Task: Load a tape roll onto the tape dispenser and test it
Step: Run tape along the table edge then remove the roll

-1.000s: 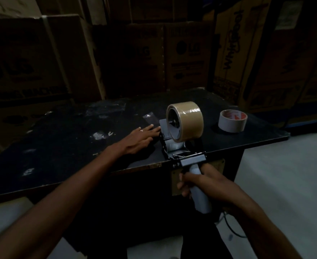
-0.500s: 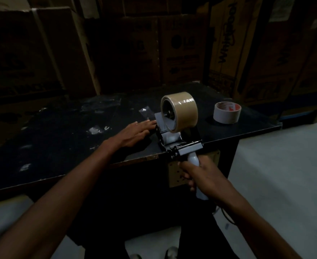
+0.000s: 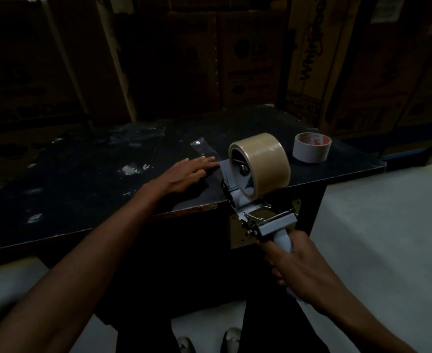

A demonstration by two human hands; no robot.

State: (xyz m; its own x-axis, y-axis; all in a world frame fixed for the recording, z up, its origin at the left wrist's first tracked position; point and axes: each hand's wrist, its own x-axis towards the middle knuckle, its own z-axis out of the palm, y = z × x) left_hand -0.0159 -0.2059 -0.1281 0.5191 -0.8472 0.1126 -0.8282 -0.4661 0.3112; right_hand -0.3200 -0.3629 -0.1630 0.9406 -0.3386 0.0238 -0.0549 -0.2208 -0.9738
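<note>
We're on the test now, roll [image 3: 260, 164] seated on the dispenser [image 3: 248, 202] at the table [image 3: 82, 200] edge, our right hand [image 3: 301, 266] wrapped round its handle, left hand [image 3: 187, 174] flat, fingers straight on the laid strip [image 3: 204, 149], and next we likely need a steady pull toward us

Head-worn view, facing forward and down, close over table [image 3: 57, 200]

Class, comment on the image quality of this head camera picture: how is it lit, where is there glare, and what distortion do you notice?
Head view: dim overall, the cardboard boxes nearly lost in shadow; soft glare on the brown tape roll and the dispenser metal; bright glints on the black table; wide-angle stretch bows the edges and lengthens the forearms.
</note>
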